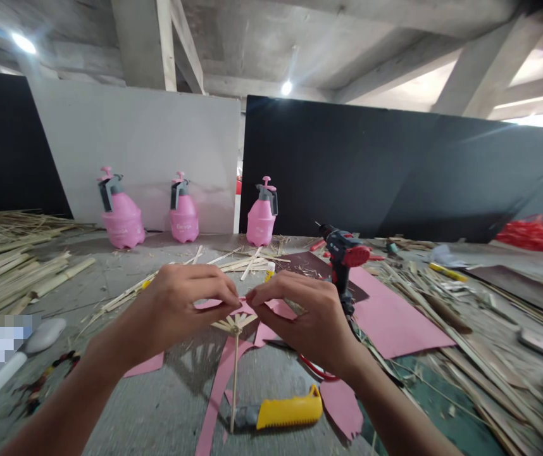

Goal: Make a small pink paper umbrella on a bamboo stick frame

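Between my hands is a small fan-shaped frame of bamboo strips point(236, 328) on a thin upright stick, with a piece of pink paper point(242, 308) along its top. My left hand point(176, 304) is closed in a pinch at the paper's upper edge. Facing it, my right hand point(304, 310) pinches the same edge, fingertips almost touching the left ones. Below them lies a yellow utility knife point(290, 410), beside the stick's lower end. A long pink paper strip point(217, 399) runs behind the stick. Fingers partly hide the frame's top.
A cordless drill point(345, 253) stands right of my hands, near a pink sheet point(395, 316). Behind are a glue stick point(270, 272) and three pink spray bottles point(122, 221). Bamboo strips point(19, 272) pile up at left; more scraps lie right. A pink scrap point(342, 408) lies by my right forearm.
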A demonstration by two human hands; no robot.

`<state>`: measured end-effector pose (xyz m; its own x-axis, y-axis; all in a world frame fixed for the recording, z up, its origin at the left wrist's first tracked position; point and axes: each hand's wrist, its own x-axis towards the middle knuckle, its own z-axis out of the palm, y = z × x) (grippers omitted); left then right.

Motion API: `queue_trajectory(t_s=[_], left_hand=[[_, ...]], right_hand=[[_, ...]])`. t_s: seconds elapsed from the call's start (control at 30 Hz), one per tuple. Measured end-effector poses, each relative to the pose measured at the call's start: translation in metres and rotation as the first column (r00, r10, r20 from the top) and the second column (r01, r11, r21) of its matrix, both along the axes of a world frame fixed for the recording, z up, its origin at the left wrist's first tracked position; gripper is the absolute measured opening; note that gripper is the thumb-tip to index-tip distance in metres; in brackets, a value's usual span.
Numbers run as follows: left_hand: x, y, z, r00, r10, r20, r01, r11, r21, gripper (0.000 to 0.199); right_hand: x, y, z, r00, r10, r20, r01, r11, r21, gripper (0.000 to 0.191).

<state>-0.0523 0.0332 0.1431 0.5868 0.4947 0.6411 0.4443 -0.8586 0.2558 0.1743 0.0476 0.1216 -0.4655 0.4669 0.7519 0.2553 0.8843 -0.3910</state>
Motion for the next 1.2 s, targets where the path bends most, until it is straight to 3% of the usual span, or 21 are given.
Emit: queue_trajectory(t_s=[0.23, 0.4, 0.73, 0.9, 1.2], left_hand=[[-0.0034, 0.0037, -0.0013, 1.000, 0.025, 0.005, -0.025, 0.990, -0.137, 0.003], [0.0001, 0.0020, -0.0011, 0.998, 0.068, -0.005, -0.068, 0.975, -0.213, 0.005], [-0.0004, 0.0041, -0.0013, 0.997, -0.026, 0.068, 0.033, 0.994, -0.100, 0.004], [0.0008, 0.0043, -0.0015, 0.996, -0.029, 0.079, 0.038, 0.993, -0.112, 0.005], [0.0011, 0.0031, -0.0026, 0.999, -0.034, 0.034, 0.032, 0.998, 0.060, 0.008]], right_hand=[[0.0010, -0.0003, -0.0008, 0.999, -0.030, -0.036, 0.030, 0.999, -0.021, 0.020], [-0.0002, 0.0003, -0.0027, 0.994, -0.054, -0.094, 0.043, 0.993, -0.113, 0.019], [-0.0034, -0.0027, -0.0012, 0.973, -0.032, -0.228, -0.032, 0.962, -0.271, 0.014], [-0.0045, -0.0029, -0.0024, 0.972, -0.038, -0.231, -0.026, 0.963, -0.270, 0.015], [-0.0051, -0.0035, -0.0028, 0.970, -0.054, -0.235, -0.010, 0.965, -0.260, 0.020]])
